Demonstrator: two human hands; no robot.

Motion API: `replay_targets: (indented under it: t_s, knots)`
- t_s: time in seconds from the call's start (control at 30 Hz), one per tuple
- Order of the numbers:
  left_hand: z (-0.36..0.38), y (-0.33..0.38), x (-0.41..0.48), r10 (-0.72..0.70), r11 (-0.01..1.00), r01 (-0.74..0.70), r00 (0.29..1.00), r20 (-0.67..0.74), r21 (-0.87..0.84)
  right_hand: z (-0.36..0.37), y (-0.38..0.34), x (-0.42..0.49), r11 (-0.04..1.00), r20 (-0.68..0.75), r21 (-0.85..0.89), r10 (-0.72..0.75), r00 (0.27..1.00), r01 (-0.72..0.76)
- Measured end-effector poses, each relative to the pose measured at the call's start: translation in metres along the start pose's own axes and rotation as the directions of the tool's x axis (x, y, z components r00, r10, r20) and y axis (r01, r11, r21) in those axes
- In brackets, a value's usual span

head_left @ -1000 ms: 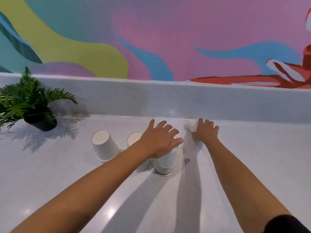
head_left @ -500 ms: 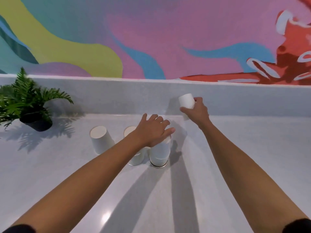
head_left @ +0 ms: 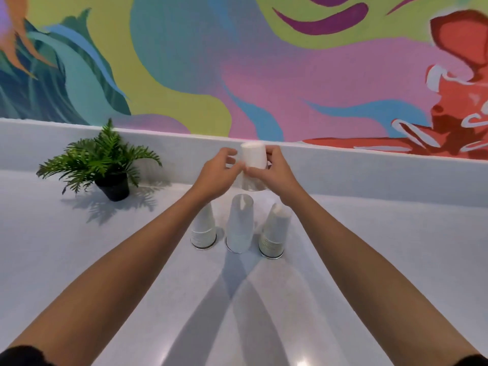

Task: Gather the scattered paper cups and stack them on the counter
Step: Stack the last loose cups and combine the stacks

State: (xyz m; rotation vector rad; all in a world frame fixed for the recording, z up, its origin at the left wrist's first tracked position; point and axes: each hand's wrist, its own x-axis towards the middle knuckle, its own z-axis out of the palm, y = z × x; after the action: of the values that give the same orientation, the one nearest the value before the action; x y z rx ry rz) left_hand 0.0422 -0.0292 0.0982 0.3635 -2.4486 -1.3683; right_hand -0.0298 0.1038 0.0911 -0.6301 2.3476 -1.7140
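Three upside-down white paper cups stand in a row on the pale counter (head_left: 105,260): a left cup (head_left: 203,231), a middle cup (head_left: 239,228) and a right cup (head_left: 274,233). Above and behind the row, an upside-down white cup (head_left: 253,155) is held in the air, with another blurred cup (head_left: 252,183) below it. My right hand (head_left: 274,170) grips the held cup from the right. My left hand (head_left: 219,173) pinches it from the left. Whether the two held cups are nested is unclear.
A small fern in a black pot (head_left: 112,186) stands at the back left of the counter. A low white backsplash ledge (head_left: 369,165) runs along the rear under a colourful mural. My forearms cross the front of the counter.
My right hand lifted a cup and brought it to the centre. My left hand left the cup it rested on and joined it. The view tilted up; the cups now stand in a row.
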Motion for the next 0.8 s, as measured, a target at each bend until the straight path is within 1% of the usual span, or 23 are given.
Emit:
replay_targets:
  t_s: [0.07,0.13,0.3,0.5,0.63,0.73,0.8]
  knots:
    - [-0.014,-0.005,-0.006,-0.001,0.994,-0.001,1.0,-0.017,-0.11,0.022,-0.006,-0.006,1.0,0.023,-0.018,-0.017,1.0,0.017]
    - [-0.027,-0.011,-0.011,0.026,0.99,-0.031,0.999,-0.04,-0.135,0.041,-0.01,-0.009,1.0,0.04,-0.009,-0.018,0.999,0.018]
    - [-0.054,-0.035,-0.015,0.076,0.997,-0.077,0.996,-0.052,-0.006,0.077,-0.012,-0.013,0.999,0.076,-0.049,-0.012,0.997,0.016]
    - [-0.067,-0.064,-0.012,0.099,0.994,-0.097,0.994,-0.036,0.052,0.107,-0.004,-0.011,0.987,0.08,-0.142,-0.066,0.995,0.077]
    - [-0.07,-0.082,-0.009,0.075,0.993,-0.076,0.997,0.01,0.09,0.117,0.006,-0.008,0.965,0.143,-0.248,-0.05,0.988,0.085]
    - [-0.069,-0.093,-0.009,0.019,0.993,-0.024,0.999,0.042,0.115,0.119,0.015,-0.007,0.951,0.202,-0.299,-0.013,0.979,0.074]
    - [-0.067,-0.098,-0.009,-0.027,0.991,0.016,0.997,0.078,0.136,0.121,0.019,-0.007,0.944,0.218,-0.324,0.011,0.976,0.061]
